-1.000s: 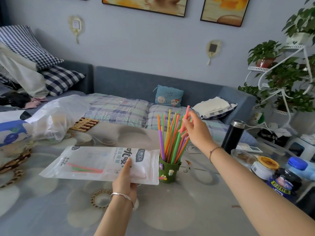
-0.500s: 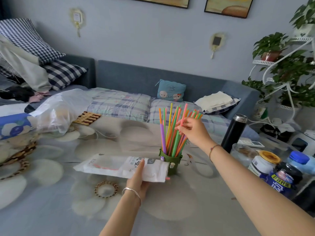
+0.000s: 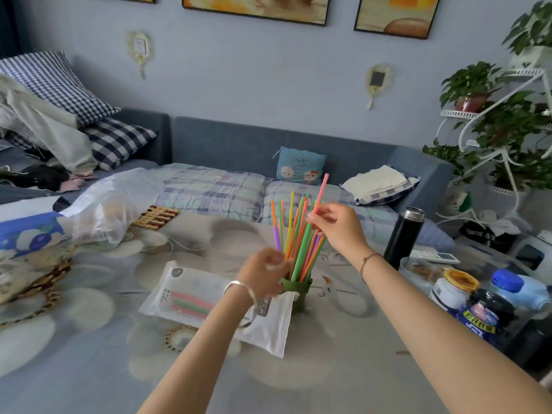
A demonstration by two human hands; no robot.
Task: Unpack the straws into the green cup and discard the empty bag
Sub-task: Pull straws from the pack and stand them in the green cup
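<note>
Pinching a pink straw (image 3: 322,189) between thumb and fingertips of right hand (image 3: 336,225), straw raised above the other straws (image 3: 298,234) standing upright in green cup (image 3: 300,294) on table (image 3: 343,369). Left hand (image 3: 263,276) blurred, at lower part of the bundle beside the cup; grip not discernible. Straw bag (image 3: 209,303) lying flat just left of cup, a few straws visible inside.

Table (image 3: 343,369): bag (image 3: 191,297), green cup (image 3: 300,295), flask (image 3: 403,237).
</note>
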